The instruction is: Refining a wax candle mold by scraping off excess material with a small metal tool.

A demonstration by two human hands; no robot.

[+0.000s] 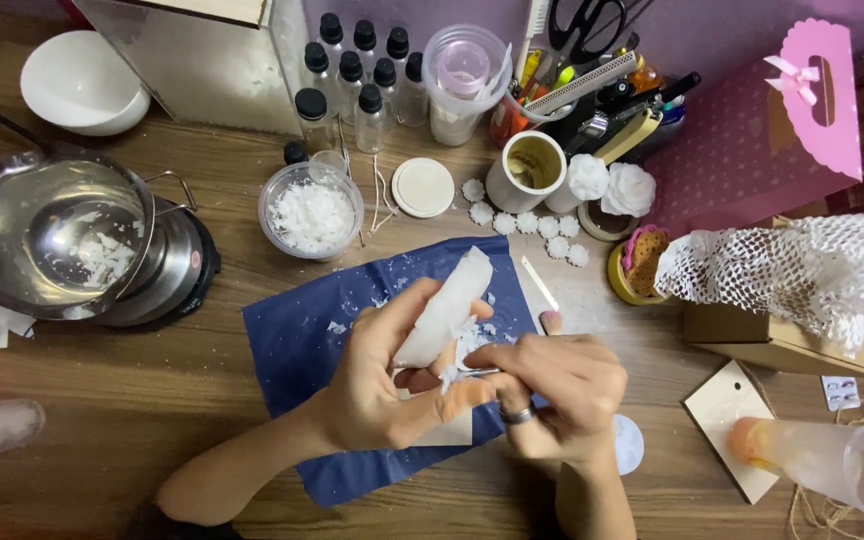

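My left hand (384,385) grips a long white wax block (449,303), holding it tilted above a dark blue cloth (297,345). My right hand (564,392), with a ring on one finger, is closed on a small metal blade whose tip presses against the block's lower end. White wax shavings (465,345) cling to my fingers and lie scattered on the cloth beneath.
A steel pot (52,232) with wax flakes sits on a small hotplate at left. A clear bowl of wax flakes (311,212), a white bowl (80,80), dark-capped bottles (357,75), a white cup (527,170), flower-shaped wax pieces (542,225) and a pink box (762,130) surround the cloth.
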